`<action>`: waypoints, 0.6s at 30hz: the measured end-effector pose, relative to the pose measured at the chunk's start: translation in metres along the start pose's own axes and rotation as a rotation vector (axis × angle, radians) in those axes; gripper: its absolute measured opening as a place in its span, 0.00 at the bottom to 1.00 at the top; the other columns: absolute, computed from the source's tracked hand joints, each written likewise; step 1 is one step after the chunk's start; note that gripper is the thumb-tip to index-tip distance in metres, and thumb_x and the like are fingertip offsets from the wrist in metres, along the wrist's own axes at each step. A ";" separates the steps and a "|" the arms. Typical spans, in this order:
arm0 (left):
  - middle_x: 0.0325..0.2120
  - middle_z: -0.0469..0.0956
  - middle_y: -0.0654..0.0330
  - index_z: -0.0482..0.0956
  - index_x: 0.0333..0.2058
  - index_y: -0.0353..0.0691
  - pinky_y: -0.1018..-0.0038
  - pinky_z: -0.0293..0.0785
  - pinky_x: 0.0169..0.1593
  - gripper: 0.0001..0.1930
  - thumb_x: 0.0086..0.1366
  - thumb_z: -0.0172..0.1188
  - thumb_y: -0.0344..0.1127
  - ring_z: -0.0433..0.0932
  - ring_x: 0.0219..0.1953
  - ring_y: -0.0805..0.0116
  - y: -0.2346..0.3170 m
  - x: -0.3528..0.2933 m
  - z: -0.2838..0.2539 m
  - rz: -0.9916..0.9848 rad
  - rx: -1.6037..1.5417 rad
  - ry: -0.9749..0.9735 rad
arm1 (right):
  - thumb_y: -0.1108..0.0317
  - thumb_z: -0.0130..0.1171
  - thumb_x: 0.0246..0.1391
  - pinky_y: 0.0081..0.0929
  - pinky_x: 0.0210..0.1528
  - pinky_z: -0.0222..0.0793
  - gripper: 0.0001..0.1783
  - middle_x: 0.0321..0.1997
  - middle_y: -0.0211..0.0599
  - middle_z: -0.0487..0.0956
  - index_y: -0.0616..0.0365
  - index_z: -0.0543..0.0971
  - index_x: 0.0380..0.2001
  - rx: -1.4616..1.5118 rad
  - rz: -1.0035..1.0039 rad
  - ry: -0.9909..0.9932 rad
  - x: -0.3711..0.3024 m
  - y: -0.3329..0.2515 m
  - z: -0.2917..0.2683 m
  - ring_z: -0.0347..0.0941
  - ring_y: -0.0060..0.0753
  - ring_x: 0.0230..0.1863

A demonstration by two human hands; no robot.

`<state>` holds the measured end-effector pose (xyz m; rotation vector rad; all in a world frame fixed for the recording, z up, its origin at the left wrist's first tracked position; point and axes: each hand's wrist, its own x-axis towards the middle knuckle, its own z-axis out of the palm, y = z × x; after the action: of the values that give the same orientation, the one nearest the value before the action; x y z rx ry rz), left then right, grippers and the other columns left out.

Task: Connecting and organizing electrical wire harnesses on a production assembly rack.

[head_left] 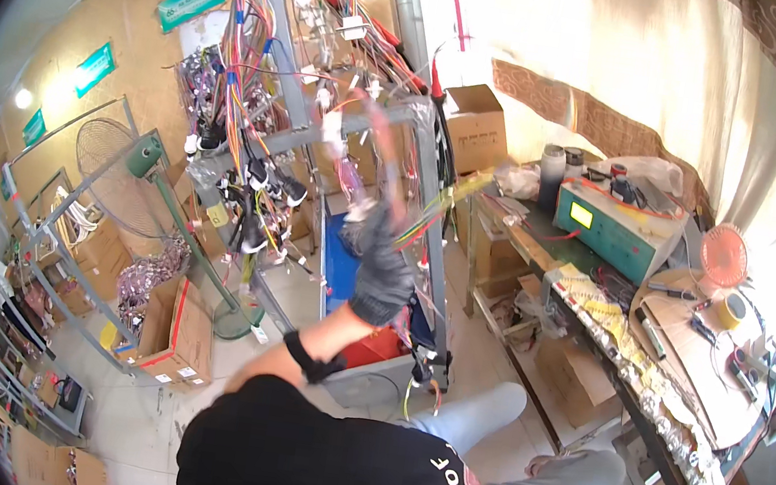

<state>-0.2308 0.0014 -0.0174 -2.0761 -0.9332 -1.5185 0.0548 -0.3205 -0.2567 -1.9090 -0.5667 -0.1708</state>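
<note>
My left hand [383, 267], in a dark glove with a black band at the wrist, reaches up in front of a grey metal rack. Its fingers look closed around a wire harness [426, 216], whose yellow, green and red strands fan out to the right of the glove. Motion smears the fingertips and the pinkish wires above them. Left of the hand, several bundles of coloured wires with black and white connectors [261, 190] hang from the rack [427, 159]. My right hand is out of view.
On the right, a workbench [555, 256] carries a teal box with a lit display [614, 225], a small orange fan [724, 255] and a tape roll [732, 309]. A blue bin [338, 255] stands behind the hand. An open carton [179, 332] and a standing fan [144, 156] are at left.
</note>
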 end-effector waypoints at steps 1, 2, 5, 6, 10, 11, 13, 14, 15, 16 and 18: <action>0.59 0.56 0.49 0.52 0.63 0.39 0.66 0.67 0.56 0.35 0.55 0.50 0.20 0.59 0.61 0.55 -0.021 -0.029 -0.002 -0.084 -0.006 0.091 | 0.71 0.56 0.54 0.35 0.51 0.66 0.15 0.45 0.48 0.76 0.62 0.74 0.45 0.022 -0.007 0.023 -0.005 0.000 -0.002 0.72 0.45 0.47; 0.62 0.53 0.51 0.50 0.64 0.40 0.66 0.66 0.57 0.36 0.56 0.51 0.19 0.56 0.62 0.57 -0.038 -0.054 -0.006 -0.228 -0.163 0.201 | 0.71 0.56 0.54 0.35 0.51 0.66 0.15 0.45 0.48 0.76 0.62 0.74 0.45 0.047 -0.023 0.037 -0.009 -0.001 0.000 0.72 0.45 0.47; 0.59 0.57 0.56 0.47 0.64 0.41 0.67 0.68 0.55 0.38 0.56 0.50 0.15 0.62 0.58 0.62 -0.056 -0.105 -0.038 -0.478 -0.170 0.263 | 0.71 0.56 0.54 0.34 0.51 0.66 0.14 0.45 0.48 0.76 0.61 0.74 0.45 0.191 -0.136 -0.004 -0.016 -0.016 0.016 0.73 0.45 0.47; 0.55 0.62 0.56 0.49 0.63 0.41 0.67 0.70 0.53 0.37 0.56 0.51 0.17 0.66 0.55 0.62 -0.052 -0.109 -0.053 -0.406 0.032 0.091 | 0.71 0.55 0.54 0.34 0.51 0.66 0.14 0.44 0.48 0.76 0.61 0.74 0.45 0.206 -0.200 -0.072 -0.017 -0.024 0.025 0.73 0.45 0.46; 0.35 0.76 0.57 0.65 0.55 0.35 0.71 0.73 0.42 0.20 0.62 0.48 0.24 0.75 0.40 0.66 0.006 -0.077 -0.087 -0.296 -0.268 -0.456 | 0.73 0.55 0.54 0.37 0.45 0.68 0.06 0.35 0.43 0.79 0.61 0.77 0.35 0.230 -0.318 -0.392 -0.011 -0.060 0.059 0.75 0.44 0.38; 0.35 0.76 0.56 0.66 0.54 0.35 0.71 0.73 0.43 0.20 0.62 0.48 0.24 0.75 0.40 0.66 0.007 -0.053 -0.092 -0.290 -0.261 -0.609 | 0.72 0.55 0.54 0.37 0.44 0.68 0.06 0.34 0.43 0.78 0.60 0.78 0.34 0.280 -0.223 -0.553 -0.008 -0.069 0.066 0.75 0.43 0.38; 0.36 0.76 0.55 0.67 0.53 0.35 0.70 0.72 0.44 0.19 0.62 0.49 0.25 0.75 0.41 0.65 -0.014 0.008 -0.098 -0.267 -0.259 -0.765 | 0.71 0.54 0.54 0.36 0.40 0.68 0.05 0.31 0.44 0.78 0.60 0.77 0.32 0.243 -0.422 -0.548 -0.004 -0.085 0.073 0.75 0.42 0.34; 0.37 0.76 0.55 0.67 0.52 0.35 0.70 0.72 0.45 0.19 0.62 0.49 0.25 0.75 0.41 0.64 -0.016 0.026 -0.097 -0.230 -0.215 -0.794 | 0.71 0.54 0.55 0.35 0.38 0.69 0.05 0.30 0.44 0.78 0.60 0.77 0.31 0.254 -0.551 -0.539 -0.002 -0.091 0.075 0.75 0.42 0.32; 0.38 0.76 0.54 0.68 0.52 0.35 0.70 0.71 0.46 0.18 0.61 0.49 0.26 0.75 0.41 0.64 -0.017 0.035 -0.096 -0.181 -0.202 -0.792 | 0.71 0.54 0.55 0.35 0.36 0.69 0.05 0.29 0.43 0.78 0.60 0.77 0.30 0.238 -0.484 -0.546 -0.001 -0.096 0.074 0.74 0.41 0.30; 0.38 0.76 0.54 0.68 0.51 0.35 0.70 0.71 0.46 0.18 0.61 0.49 0.26 0.75 0.41 0.64 -0.012 0.036 -0.088 -0.096 -0.205 -0.762 | 0.70 0.53 0.55 0.35 0.34 0.69 0.05 0.28 0.43 0.77 0.59 0.77 0.29 0.248 -0.454 -0.536 0.000 -0.100 0.076 0.74 0.40 0.28; 0.39 0.75 0.53 0.70 0.50 0.35 0.70 0.70 0.48 0.18 0.61 0.50 0.27 0.75 0.42 0.63 -0.016 0.040 -0.083 -0.099 -0.191 -0.778 | 0.68 0.53 0.56 0.34 0.25 0.67 0.07 0.24 0.40 0.76 0.59 0.75 0.27 0.245 -0.362 -0.598 -0.002 -0.101 0.075 0.72 0.37 0.20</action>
<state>-0.2912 -0.0317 0.0462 -2.8690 -1.1865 -0.8354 -0.0039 -0.2226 -0.2031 -1.5905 -1.2745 0.2411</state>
